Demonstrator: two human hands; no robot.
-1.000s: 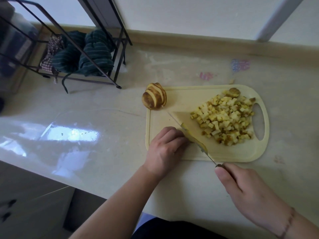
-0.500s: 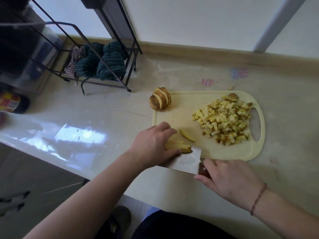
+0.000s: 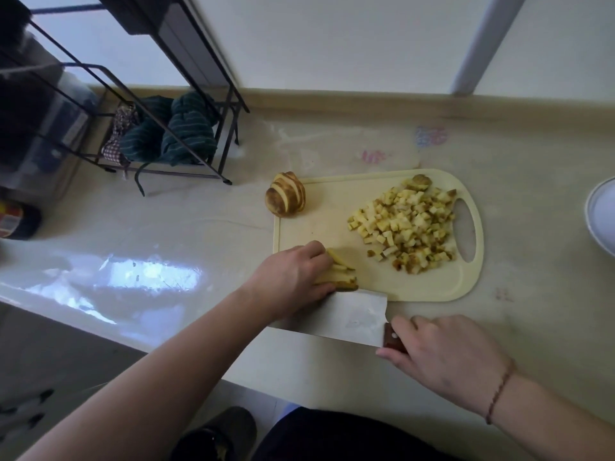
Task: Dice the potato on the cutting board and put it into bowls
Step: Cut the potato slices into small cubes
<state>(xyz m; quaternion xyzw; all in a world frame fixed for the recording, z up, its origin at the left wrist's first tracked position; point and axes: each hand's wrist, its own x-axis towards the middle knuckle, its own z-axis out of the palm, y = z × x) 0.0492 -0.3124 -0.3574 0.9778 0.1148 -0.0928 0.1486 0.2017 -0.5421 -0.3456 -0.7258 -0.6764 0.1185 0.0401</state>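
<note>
Head view: your left hand (image 3: 293, 277) grips potato strips (image 3: 339, 272), hiding their near ends; your right hand (image 3: 442, 357) clasps the cleaver (image 3: 349, 316), its handle mostly covered.

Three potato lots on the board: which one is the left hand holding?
The strips at the near left edge, under the left hand. The diced pile and sliced chunk lie untouched.

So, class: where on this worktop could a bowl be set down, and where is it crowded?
Free: the worktop between the wire rack and the cutting board, and the strip between board and plate. Crowded: the board, with diced potato, left hand and knife.
</note>
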